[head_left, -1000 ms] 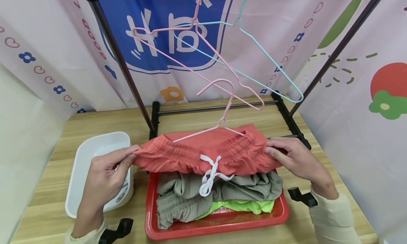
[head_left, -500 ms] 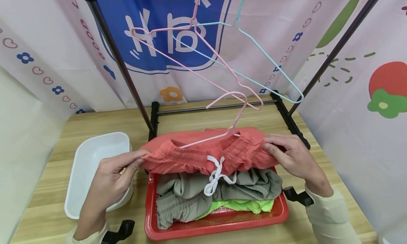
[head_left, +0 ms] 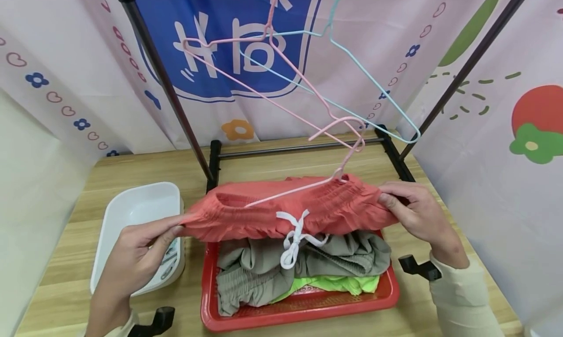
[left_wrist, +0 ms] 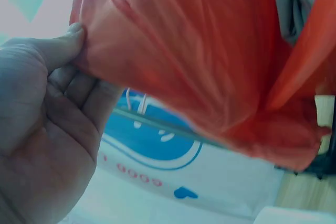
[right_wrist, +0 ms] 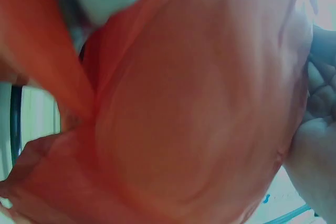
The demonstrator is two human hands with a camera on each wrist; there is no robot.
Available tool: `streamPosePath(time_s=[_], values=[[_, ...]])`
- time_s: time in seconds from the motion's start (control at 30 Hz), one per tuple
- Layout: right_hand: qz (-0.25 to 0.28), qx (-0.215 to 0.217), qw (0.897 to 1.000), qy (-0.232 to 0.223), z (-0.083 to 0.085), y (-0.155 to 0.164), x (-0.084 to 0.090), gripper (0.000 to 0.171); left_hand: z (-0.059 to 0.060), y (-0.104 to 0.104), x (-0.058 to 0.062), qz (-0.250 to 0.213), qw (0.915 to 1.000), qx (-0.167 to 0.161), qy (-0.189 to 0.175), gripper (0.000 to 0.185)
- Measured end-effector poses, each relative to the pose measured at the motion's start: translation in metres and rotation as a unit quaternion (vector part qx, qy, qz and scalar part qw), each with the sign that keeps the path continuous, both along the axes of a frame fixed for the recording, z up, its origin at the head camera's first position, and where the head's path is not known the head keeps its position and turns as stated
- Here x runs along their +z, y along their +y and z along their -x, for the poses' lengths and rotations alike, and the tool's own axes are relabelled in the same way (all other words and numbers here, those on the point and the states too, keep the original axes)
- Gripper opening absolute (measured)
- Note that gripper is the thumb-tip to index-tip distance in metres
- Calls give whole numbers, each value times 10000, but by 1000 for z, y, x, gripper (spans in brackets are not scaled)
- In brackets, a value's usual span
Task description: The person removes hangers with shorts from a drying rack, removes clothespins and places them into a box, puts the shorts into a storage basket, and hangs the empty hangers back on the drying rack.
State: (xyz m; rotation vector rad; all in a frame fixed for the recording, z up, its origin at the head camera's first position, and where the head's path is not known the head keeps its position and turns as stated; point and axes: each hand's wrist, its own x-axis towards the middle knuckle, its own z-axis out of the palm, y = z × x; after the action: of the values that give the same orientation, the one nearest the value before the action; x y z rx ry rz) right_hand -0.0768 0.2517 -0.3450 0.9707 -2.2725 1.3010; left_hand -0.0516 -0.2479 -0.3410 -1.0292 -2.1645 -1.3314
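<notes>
Coral shorts [head_left: 281,212] stretch between the left hand [head_left: 142,251] and right hand [head_left: 415,215], each pinching one waistband end.

printed curtains [head_left: 79,58] hang behind a black rack [head_left: 167,88] standing on the wooden floor [head_left: 264,163].

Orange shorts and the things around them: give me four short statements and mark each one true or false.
1. Both hands grip the orange shorts at the waistband, left hand and right hand. True.
2. The red tray holds only the grey garment. False: a bright green garment lies there too.
3. A pink hanger sits in the waistband. True.
4. The white tub stands right of the tray. False: it stands left.
</notes>
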Motion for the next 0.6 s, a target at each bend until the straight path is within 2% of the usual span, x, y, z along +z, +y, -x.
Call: streamPosePath(time_s=[0.07, 0.17, 0.23, 0.37, 0.5, 0.6], values=[[80, -76, 9999, -72, 0, 5, -2, 29, 0, -5, -1, -12, 10000, -57, 4, 24], [214, -91, 9997, -53, 2, 10, -5, 21, 0, -13, -5, -66, 9991, -394, -162, 21], [336, -80, 9994, 21, 4, 13, -7, 17, -1, -19, -7, 47, 9970, -588, -496, 22], [514, -103, 9986, 98, 7, 17, -9, 13, -2, -23, -10, 568, 9867, -942, -1194, 42], [447, -61, 9990, 28, 7, 17, -9, 16, -1, -17, -11, 1075, 9753, -1056, -1614, 45], [272, 17, 9995, -128, 6, 14, -8, 19, -1, -10, -9, 1348, 9704, -947, -1768, 39]])
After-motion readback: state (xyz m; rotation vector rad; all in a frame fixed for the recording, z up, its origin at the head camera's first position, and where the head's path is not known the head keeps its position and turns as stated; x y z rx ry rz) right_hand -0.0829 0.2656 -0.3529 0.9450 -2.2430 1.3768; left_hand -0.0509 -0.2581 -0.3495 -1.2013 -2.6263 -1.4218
